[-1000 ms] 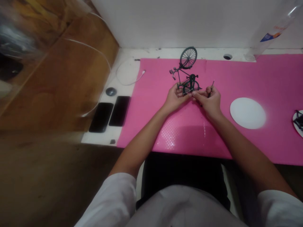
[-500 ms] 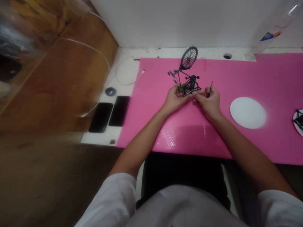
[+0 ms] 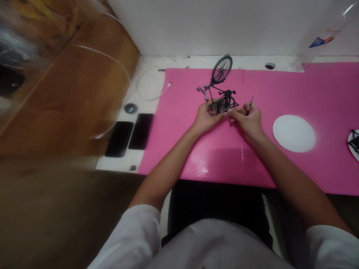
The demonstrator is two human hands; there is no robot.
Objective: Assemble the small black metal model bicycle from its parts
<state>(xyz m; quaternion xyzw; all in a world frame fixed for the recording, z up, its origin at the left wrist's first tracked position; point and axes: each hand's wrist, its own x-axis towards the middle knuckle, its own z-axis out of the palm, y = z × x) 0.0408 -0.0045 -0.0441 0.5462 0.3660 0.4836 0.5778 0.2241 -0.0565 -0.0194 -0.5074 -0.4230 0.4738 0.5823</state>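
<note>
A small dark green model bicycle (image 3: 221, 71) is held tilted above the pink mat, its front wheel pointing away from me. My left hand (image 3: 206, 115) is closed round its rear end, by the back wheel. Right beside it, my right hand (image 3: 249, 118) pinches with thumb and forefinger at the rear of the bicycle; whatever tiny part lies between the fingertips is hidden. Tucked in the other fingers of that hand is a thin tool (image 3: 251, 100) with a metal tip sticking up, like a small screwdriver.
A white round plate (image 3: 294, 133) lies to the right, and another plate with dark parts (image 3: 355, 141) at the right edge. Two phones (image 3: 119, 139), a dark round object (image 3: 131, 108) and a white cable (image 3: 157, 99) are on the left. A clear bottle (image 3: 316, 46) stands at the back right.
The bicycle's front end has swung slightly to the left. The tool in my right hand has shifted a little to the right; both hands keep their hold.
</note>
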